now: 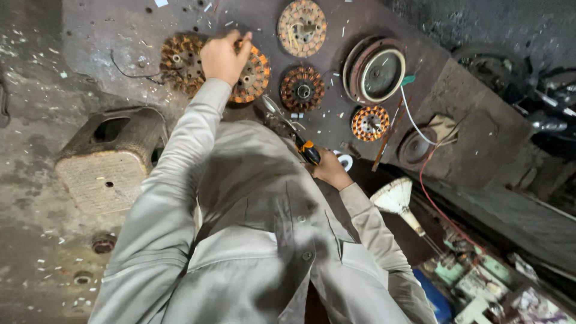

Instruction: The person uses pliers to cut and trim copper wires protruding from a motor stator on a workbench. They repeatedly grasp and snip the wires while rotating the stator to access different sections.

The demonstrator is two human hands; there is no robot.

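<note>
My left hand [223, 57] reaches out and rests on a round copper-wound stator with orange insulation [255, 75]; its fingers are curled over the stator's top edge. A second, browner wound stator [179, 60] lies just left of it, touching it. My right hand [330, 171] is close to my body and grips pliers with an orange and black handle [303, 147]. Their metal jaws [273, 108] point towards the stators. My grey shirt sleeves cover both arms.
On the dark work surface [120, 30] lie a flat round winding disc [302, 27], a small dark stator [302, 90], a small orange stator [370, 123], a round motor cover [375, 72] and a dark cap [417, 147]. A woven stool [111, 159] stands left. A white cone-shaped shade [395, 195], wires and clutter lie right.
</note>
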